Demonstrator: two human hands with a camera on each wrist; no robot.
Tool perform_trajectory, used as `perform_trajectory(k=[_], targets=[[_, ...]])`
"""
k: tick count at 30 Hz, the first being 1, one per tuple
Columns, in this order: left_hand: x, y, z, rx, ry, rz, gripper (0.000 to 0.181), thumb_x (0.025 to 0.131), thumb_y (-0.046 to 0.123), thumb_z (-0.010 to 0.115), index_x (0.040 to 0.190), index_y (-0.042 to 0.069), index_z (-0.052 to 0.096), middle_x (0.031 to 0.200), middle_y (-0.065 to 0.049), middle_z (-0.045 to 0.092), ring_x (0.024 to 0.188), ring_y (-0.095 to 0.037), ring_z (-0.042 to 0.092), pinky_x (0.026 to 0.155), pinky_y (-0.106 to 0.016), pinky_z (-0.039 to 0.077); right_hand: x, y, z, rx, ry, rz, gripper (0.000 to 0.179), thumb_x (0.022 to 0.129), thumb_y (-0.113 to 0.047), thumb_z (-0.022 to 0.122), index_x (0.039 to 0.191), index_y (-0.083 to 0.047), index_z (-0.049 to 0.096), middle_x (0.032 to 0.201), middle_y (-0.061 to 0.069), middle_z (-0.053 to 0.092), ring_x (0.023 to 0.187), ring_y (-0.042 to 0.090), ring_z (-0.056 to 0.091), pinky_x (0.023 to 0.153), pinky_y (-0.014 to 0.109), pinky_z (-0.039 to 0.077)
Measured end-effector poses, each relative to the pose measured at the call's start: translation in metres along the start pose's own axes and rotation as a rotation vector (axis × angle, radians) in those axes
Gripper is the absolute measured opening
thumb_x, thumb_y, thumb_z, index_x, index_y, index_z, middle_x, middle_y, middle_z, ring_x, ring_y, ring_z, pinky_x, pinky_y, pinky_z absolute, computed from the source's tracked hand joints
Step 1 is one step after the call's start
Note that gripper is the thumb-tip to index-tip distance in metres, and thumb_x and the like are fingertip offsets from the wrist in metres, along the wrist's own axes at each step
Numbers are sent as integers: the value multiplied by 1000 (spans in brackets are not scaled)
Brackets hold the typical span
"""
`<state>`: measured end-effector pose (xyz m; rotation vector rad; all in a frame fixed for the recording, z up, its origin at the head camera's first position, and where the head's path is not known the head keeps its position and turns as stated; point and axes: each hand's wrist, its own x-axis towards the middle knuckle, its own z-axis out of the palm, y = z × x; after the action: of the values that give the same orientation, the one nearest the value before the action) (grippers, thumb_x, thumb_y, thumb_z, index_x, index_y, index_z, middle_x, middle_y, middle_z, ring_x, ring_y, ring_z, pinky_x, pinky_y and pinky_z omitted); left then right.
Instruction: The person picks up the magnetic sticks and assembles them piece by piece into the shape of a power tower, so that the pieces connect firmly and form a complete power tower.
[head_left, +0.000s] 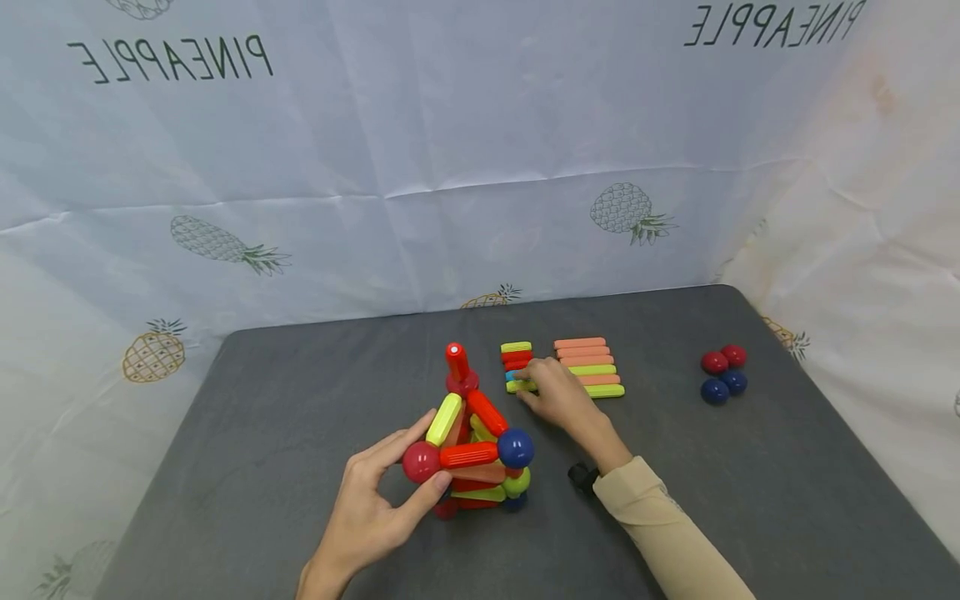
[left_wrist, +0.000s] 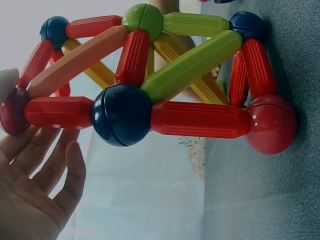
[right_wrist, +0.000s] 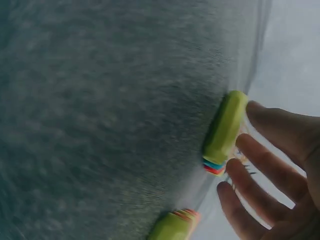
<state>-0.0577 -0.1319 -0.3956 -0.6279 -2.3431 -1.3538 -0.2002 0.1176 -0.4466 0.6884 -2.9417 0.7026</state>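
A tower of magnetic balls and sticks (head_left: 468, 455) stands on the dark table, in red, blue, green, yellow and orange. My left hand (head_left: 378, 492) grips a red ball (head_left: 422, 462) at its upper corner, thumb on one side and fingers on the other. A red stick (head_left: 457, 363) points up from the ball at its top. My right hand (head_left: 558, 400) is at a row of short sticks, fingertips over the blue one. In the right wrist view, thumb and fingers are spread beside the nearest short yellow-green stick (right_wrist: 227, 125), with the thumb tip right at its end.
Longer orange and yellow-green sticks (head_left: 587, 361) lie in a row just right of the short ones, partly behind my right hand. Two red balls (head_left: 715, 362) and two blue balls (head_left: 715, 391) sit at the table's right. A pineapple-print cloth (head_left: 480, 150) hangs behind the table (head_left: 300, 400).
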Motion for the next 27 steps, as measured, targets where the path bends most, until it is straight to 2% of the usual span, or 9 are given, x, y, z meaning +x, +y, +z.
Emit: perform_trajectory(k=[4,8,11,15,17,20,24,27], targets=[[0,1,0,9,39,29,57,79,8,86,132,9,68,105,-3,77,90,-8,71,79,-22,59,0,0,6,-66,-13,-16,20,83,-7,83,103,-3,80,95,10,71,83,26,60,76,39,54],[0,1,-2,26,101,45,49,74,7,89,121,9,74,94,-1,76,78,-5,65,68,-18,52,-1,0,10,-49,-25,9,16,84,-4,82,100,-4,81,96,10,74,84,26,65,78,39,57],[0,2,-2,33,127,48,46,72,7,90,116,10,76,90,0,75,74,-4,62,65,-18,49,-2,0,10,-8,-31,24,18,85,-4,81,103,-4,80,101,11,78,88,26,69,82,41,59],[1,4,-1,39,141,44,44,72,7,90,114,10,77,87,0,75,73,-3,61,64,-17,49,-6,-3,2,67,-20,29,28,88,-6,79,115,-2,76,103,11,73,86,22,62,79,36,55],[1,4,0,40,147,44,44,71,6,91,113,10,77,87,0,75,73,-3,62,64,-16,49,-10,-9,-6,127,7,30,32,90,-8,77,120,-2,73,101,10,69,83,20,56,75,33,50],[1,4,0,39,156,48,44,71,5,91,113,9,77,86,-1,75,72,-3,62,64,-16,49,-16,-21,-25,237,89,-8,33,91,-10,76,122,-2,71,98,9,67,83,19,57,74,35,54],[1,4,1,38,167,53,43,71,5,91,112,9,78,86,-1,75,71,-3,62,64,-16,49,-28,-43,-52,390,213,-70,35,91,-12,77,124,-4,70,103,10,72,93,22,67,83,43,61],[1,4,2,41,177,58,42,70,4,91,111,8,78,85,-1,75,70,-3,62,64,-16,49,-39,-59,-71,481,274,-93,37,90,-12,79,125,-6,70,106,7,74,96,19,68,85,39,62]])
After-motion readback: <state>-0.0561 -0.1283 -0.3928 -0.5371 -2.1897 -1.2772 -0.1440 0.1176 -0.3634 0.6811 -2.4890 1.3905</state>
